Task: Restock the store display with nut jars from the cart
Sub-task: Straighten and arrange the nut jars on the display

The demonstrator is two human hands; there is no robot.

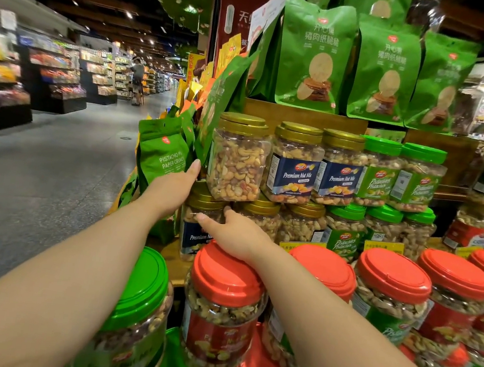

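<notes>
A clear nut mix jar (237,159) with a gold lid stands slightly tilted at the left end of the display's upper row, its label turned away, resting on the gold lids of the lower jars (262,209). My left hand (175,187) holds its lower left corner, thumb up along the side, fingers hidden behind it. My right hand (235,233) reaches in from below, and its fingertips touch the jar's bottom front edge. To the right stand two labelled Premium Nut Mix jars (295,165) and green-lidded pistachio jars (379,173).
Red-lidded jars (227,277) and a green-lidded jar (140,290) crowd the foreground under my forearms. Green snack bags (313,54) stand on the shelf above, and more bags (161,154) hang to the left of the display. The aisle floor (51,173) opens to the left, with a person (137,77) far down it.
</notes>
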